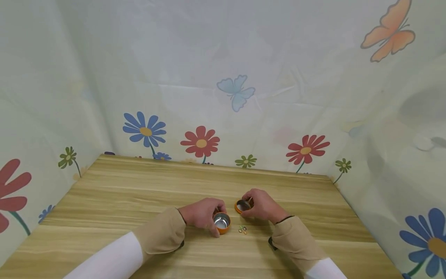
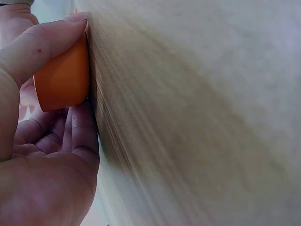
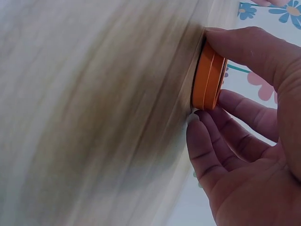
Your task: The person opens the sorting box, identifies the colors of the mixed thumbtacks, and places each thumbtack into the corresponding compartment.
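Observation:
My left hand (image 1: 204, 214) grips a small round orange tin (image 1: 221, 222), which stands upright with its silvery inside facing up. In the left wrist view the thumb lies along one side of the orange wall (image 2: 66, 82) and curled fingers meet the other, low by the tabletop. Just to the right, my right hand (image 1: 263, 206) holds a shallow orange lid (image 1: 242, 205) between thumb and fingers, hollow side up. Its ridged orange edge (image 3: 207, 80) sits right at the wood in the right wrist view. Several tiny ring-like pieces (image 1: 240, 230) lie between and in front of the hands.
The wood-grain table (image 1: 139, 182) reaches back to a pale cloth wall (image 1: 167, 97) printed with flowers and butterflies. The same cloth also hangs along the left and right sides.

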A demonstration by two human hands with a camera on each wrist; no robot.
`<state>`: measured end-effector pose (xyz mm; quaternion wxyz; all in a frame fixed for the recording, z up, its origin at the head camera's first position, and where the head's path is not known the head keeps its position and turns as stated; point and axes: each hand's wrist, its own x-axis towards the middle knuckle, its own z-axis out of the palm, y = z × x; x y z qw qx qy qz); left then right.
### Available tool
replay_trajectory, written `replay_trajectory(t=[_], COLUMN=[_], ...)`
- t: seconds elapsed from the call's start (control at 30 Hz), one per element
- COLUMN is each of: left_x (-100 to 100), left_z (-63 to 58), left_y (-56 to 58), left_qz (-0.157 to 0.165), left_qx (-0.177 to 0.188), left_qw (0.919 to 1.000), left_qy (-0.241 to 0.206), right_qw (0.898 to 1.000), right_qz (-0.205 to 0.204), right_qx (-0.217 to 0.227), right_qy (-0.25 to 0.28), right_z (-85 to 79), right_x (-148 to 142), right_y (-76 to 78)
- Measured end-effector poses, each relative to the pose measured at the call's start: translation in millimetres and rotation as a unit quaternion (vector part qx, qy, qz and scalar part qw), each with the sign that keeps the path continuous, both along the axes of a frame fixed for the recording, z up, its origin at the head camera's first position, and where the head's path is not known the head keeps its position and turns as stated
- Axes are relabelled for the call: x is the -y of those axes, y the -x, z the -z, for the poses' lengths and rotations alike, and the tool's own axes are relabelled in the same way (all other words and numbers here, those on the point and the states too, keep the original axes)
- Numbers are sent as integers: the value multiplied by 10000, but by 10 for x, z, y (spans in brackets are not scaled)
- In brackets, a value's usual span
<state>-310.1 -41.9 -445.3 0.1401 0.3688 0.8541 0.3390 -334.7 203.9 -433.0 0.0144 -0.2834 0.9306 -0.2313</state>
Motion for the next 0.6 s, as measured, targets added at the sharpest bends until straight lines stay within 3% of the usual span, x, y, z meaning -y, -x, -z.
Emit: replay_trajectory(t=[0.6], left_x=[2], left_z=[44], left_y=[28], left_qz=[-1], left_qx=[47], left_qw=[10000], left_qy=[-23], right_qw=[9998], right_qz=[173], right_qx=[18], right_qy=[-100], right_z=[24], right_x=[-7], right_y=[-22])
